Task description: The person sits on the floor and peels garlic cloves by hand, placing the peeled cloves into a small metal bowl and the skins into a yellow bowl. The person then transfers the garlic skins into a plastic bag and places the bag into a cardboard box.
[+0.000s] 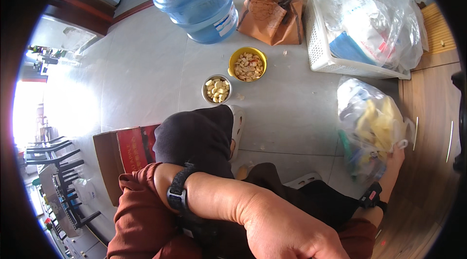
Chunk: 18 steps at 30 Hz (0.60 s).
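At the right, my right hand (396,159) grips the top of a clear plastic bag (368,120) stuffed with yellow, white and green material. The bag is slightly blurred and is beside the wooden cabinet front (423,105). My left hand (292,226) crosses low in front of me, its back towards the camera and its fingers hidden at the bottom edge. On the floor ahead, a metal bowl (230,87) holds peeled garlic cloves (217,90). Just beyond it, a yellow bowl (265,62) contains unpeeled-looking garlic cloves (249,66).
A blue water jug (199,7) stands at the back, beside an orange-brown bag (270,18). Right of these, a white plastic basket (328,62) is heaped with plastic bags. A red cardboard box (131,147) lies by my left leg. Black racks (67,171) stand far left.
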Tool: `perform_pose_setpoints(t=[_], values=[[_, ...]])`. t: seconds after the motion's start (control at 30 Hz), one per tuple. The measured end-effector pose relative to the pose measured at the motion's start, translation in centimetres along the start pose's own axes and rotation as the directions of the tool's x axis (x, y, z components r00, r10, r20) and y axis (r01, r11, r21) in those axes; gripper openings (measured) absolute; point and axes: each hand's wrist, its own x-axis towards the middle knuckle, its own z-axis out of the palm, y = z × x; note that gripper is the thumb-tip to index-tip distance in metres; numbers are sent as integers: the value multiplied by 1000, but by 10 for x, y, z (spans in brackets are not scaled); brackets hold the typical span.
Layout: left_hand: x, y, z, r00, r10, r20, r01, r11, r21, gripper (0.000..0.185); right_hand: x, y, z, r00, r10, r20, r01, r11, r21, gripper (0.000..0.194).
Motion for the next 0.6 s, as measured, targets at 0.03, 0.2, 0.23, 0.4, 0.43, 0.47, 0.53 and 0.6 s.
perform_pose_setpoints(t=[0.03, 0.2, 0.23, 0.4, 0.43, 0.47, 0.53, 0.6], values=[[-2, 1, 2, 1000, -5, 3, 5, 1000, 9, 17, 8, 8, 4, 989, 146, 9, -145, 988, -49, 38], [-20, -6, 14, 994, -104, 16, 102, 991, 86, 17, 13, -47, 30, 871, -419, -256, 190, 768, -612, 58], [-28, -7, 15, 994, -102, -41, 109, 960, 256, 14, 1, -65, 39, 787, -555, -271, 263, 698, -666, 57], [-51, 4, 31, 846, 4, -534, 267, 863, 429, 10, -104, -137, 107, 922, -373, 99, 359, 923, 135, 52], [-56, 11, 35, 803, 117, -584, 251, 823, 509, 13, -125, -146, 111, 898, -384, 212, 348, 918, 190, 52], [-63, 19, 40, 734, 196, -650, 223, 835, 503, 14, -142, -158, 111, 886, -312, 342, 255, 946, 202, 51], [-81, 38, 54, 690, 386, -612, 159, 744, 649, 18, -171, -180, 109, 822, -285, 494, 209, 956, 204, 47], [-111, 54, 72, 606, 590, -533, 130, 588, 798, 15, -190, -203, 103, 758, -294, 582, 270, 954, 130, 45]])
